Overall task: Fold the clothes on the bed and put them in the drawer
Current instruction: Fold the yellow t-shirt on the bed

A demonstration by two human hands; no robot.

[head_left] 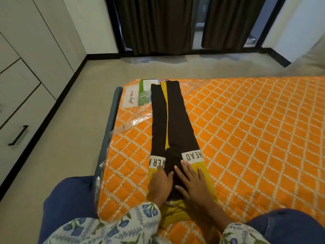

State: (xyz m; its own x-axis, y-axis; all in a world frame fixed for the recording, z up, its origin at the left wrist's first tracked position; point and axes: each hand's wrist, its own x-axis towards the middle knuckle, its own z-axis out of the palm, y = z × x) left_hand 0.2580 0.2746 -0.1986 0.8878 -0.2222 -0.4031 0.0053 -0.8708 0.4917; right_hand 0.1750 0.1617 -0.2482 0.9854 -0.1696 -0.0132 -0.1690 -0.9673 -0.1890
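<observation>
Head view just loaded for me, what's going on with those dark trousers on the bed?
A person has a pair of dark trousers with yellow trim laid out lengthwise on the orange quilted mattress. The left hand and right hand both lie flat on the waist end, pressing it down. The legs are stretched out away from the person, not yet folded across. The drawers at left are shut.

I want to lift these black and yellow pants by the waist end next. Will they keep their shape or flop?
Probably flop: the pants lie thin and flat on the mattress, soft fabric under both flat hands, left hand and right hand. Likely light. The long legs would trail and may unfold.
</observation>
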